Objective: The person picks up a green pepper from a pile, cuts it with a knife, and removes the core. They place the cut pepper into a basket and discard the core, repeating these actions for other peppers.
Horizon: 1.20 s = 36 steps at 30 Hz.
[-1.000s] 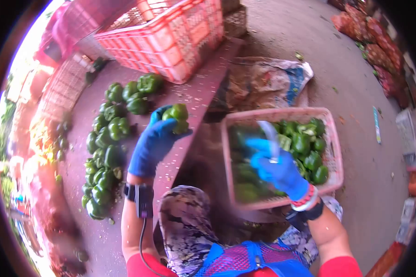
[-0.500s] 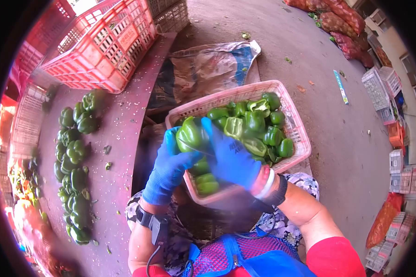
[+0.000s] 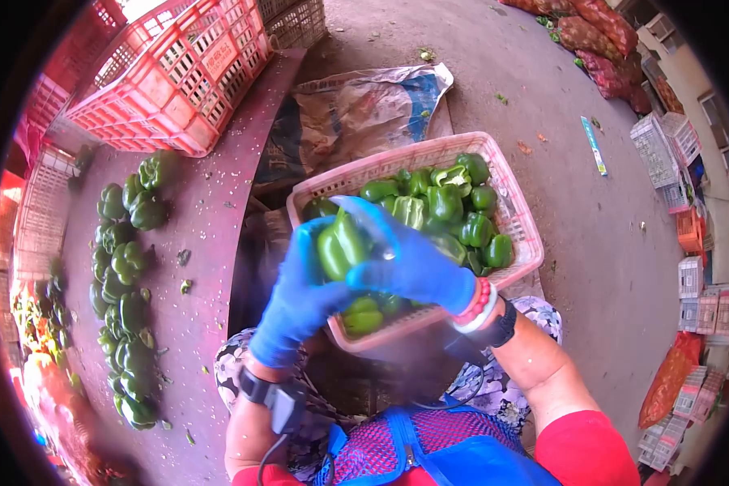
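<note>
Green pepper (image 3: 340,247); blue gloves — both; pink basket (image 3: 517,212); red crate (image 3: 170,77).

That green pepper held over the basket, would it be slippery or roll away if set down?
The green pepper looks glossy, so probably somewhat slick, though the gloved left hand and right hand likely grip it well. Its lumpy, lobed shape suggests it would wobble rather than roll far. It probably feels light for its size and firm.

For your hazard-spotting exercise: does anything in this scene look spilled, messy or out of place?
Yes: green scraps lie scattered over the table beside the loose peppers, and a crumpled sack lies on the ground behind the basket.
</note>
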Each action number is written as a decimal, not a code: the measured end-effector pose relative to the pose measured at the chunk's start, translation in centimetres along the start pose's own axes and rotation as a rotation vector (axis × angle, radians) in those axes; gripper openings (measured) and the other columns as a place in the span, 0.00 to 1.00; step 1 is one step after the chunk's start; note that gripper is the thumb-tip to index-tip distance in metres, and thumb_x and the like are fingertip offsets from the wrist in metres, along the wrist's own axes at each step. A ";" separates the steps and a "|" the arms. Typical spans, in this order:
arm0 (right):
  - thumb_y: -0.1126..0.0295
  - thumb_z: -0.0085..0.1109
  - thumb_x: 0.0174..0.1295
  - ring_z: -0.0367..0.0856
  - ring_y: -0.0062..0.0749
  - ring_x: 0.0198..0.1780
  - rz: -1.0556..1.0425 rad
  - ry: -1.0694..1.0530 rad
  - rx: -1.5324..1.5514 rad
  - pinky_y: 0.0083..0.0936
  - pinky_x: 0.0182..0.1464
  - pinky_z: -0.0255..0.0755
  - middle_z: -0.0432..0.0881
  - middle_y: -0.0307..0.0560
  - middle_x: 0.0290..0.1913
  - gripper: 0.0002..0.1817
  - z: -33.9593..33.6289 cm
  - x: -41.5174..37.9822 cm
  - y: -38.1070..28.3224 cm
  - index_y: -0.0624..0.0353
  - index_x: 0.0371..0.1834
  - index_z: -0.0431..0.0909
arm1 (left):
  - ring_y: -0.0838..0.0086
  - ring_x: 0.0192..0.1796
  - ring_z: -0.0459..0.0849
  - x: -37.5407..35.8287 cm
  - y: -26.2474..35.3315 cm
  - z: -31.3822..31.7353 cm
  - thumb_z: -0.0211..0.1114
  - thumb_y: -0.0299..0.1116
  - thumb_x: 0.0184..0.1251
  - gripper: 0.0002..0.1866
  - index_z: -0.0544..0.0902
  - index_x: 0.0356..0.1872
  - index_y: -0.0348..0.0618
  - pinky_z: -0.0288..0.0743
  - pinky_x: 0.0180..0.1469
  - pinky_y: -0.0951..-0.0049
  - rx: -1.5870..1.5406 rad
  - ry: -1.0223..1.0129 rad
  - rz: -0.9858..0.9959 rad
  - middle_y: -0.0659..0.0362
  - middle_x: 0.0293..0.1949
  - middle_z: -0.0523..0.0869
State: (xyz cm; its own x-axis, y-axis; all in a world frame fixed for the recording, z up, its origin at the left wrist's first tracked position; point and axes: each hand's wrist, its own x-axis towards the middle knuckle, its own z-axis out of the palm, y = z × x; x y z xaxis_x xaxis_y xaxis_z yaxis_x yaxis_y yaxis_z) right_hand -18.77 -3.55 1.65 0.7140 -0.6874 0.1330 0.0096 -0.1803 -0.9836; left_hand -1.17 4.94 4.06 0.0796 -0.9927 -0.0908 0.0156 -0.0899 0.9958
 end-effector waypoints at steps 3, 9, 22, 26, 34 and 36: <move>0.49 0.73 0.61 0.75 0.34 0.66 -0.030 -0.030 -0.176 0.34 0.67 0.70 0.76 0.51 0.68 0.49 -0.6 0.2 -0.2 0.60 0.79 0.58 | 0.73 0.53 0.80 -0.1 -1.1 0.4 0.74 0.27 0.53 0.36 0.69 0.65 0.42 0.77 0.56 0.69 0.150 -0.007 -0.055 0.57 0.54 0.80; 0.62 0.67 0.65 0.83 0.36 0.54 -0.209 0.160 -0.133 0.33 0.57 0.77 0.82 0.53 0.57 0.36 -0.3 0.5 -0.3 0.61 0.74 0.65 | 0.69 0.63 0.77 0.4 -1.9 0.3 0.68 0.19 0.48 0.39 0.68 0.67 0.41 0.72 0.66 0.69 -0.288 -0.076 -0.191 0.55 0.60 0.78; 0.45 0.62 0.70 0.81 0.22 0.23 0.653 0.135 0.147 0.21 0.25 0.73 0.80 0.35 0.26 0.26 -2.6 -0.2 -3.8 0.57 0.55 0.81 | 0.66 0.69 0.74 1.9 -1.4 0.3 0.76 0.29 0.53 0.48 0.61 0.76 0.43 0.69 0.72 0.64 -0.424 -0.042 0.013 0.56 0.67 0.74; 0.50 0.61 0.68 0.82 0.23 0.25 0.683 0.080 0.580 0.24 0.27 0.75 0.83 0.40 0.28 0.23 -1.2 -0.8 -1.6 0.58 0.53 0.80 | 0.68 0.64 0.77 2.6 -2.3 1.3 0.77 0.31 0.57 0.41 0.66 0.72 0.42 0.73 0.68 0.64 -0.370 -0.048 0.037 0.55 0.63 0.76; 0.61 0.61 0.59 0.85 0.64 0.45 0.293 0.168 -0.570 0.50 0.48 0.78 0.85 0.67 0.42 0.27 -0.4 -2.0 0.0 0.63 0.60 0.75 | 0.59 0.47 0.87 3.0 -3.4 1.1 0.69 0.34 0.66 0.23 0.75 0.60 0.40 0.82 0.49 0.64 0.549 0.045 0.282 0.51 0.51 0.83; 0.64 0.61 0.58 0.85 0.61 0.46 0.234 0.147 -0.596 0.50 0.47 0.79 0.85 0.65 0.42 0.28 0.0 -2.4 -0.7 0.62 0.63 0.74 | 0.54 0.43 0.87 2.7 -3.0 0.7 0.72 0.36 0.62 0.22 0.78 0.55 0.39 0.81 0.47 0.63 0.796 -0.047 0.193 0.47 0.47 0.84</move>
State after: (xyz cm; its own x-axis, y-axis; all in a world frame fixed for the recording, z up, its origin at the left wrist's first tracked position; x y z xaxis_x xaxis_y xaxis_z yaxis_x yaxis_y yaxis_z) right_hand -20.44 -1.77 2.04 0.5463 -0.8373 -0.0193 -0.5540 -0.3440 -0.7581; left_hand -1.68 2.42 0.80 -0.0340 -0.9973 0.0656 -0.7073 0.0704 0.7034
